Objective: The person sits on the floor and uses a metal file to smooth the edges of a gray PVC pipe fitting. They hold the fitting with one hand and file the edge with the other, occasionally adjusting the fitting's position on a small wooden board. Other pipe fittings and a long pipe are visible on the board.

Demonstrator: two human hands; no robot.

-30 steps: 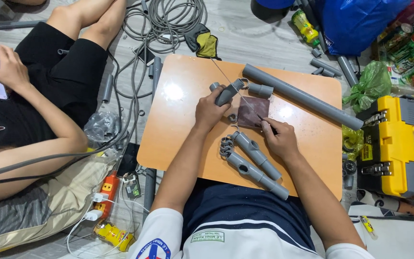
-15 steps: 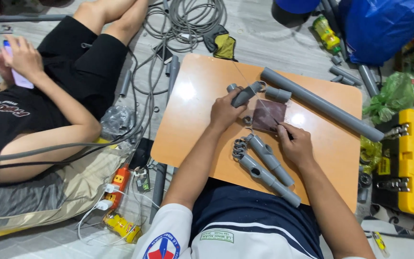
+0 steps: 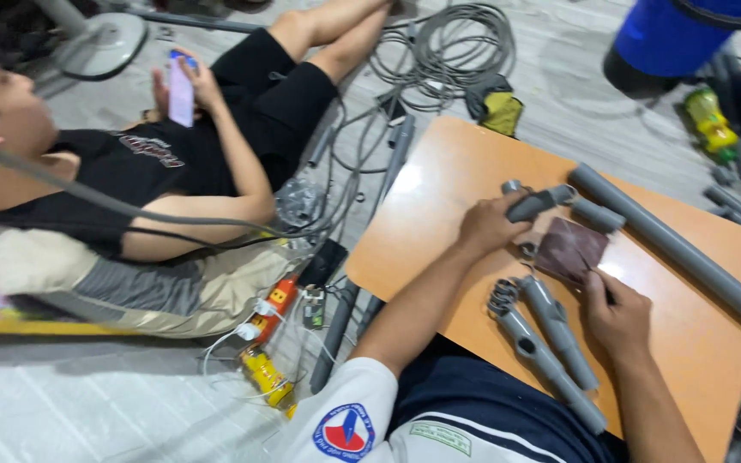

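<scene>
The smooth orange-brown wooden surface (image 3: 439,214) is the landmark here. Across its far side lies the long grey plastic pipe (image 3: 671,244), matte and round. At its near edge lie two jointed grey pipe pieces (image 3: 551,343), side by side, with a small coil of wire (image 3: 502,296) at their left end. Near the middle of the surface lies a brown, rough sheet of sandpaper (image 3: 569,249), roughly square. The left hand (image 3: 486,225) has its grip closed around a short grey pipe fitting (image 3: 538,203) just left of the sandpaper. The right hand (image 3: 617,313) rests on the sandpaper's near edge, fingers curled, pinching it. Since half a second ago the view has swung right, and the sandpaper has stayed put.
</scene>
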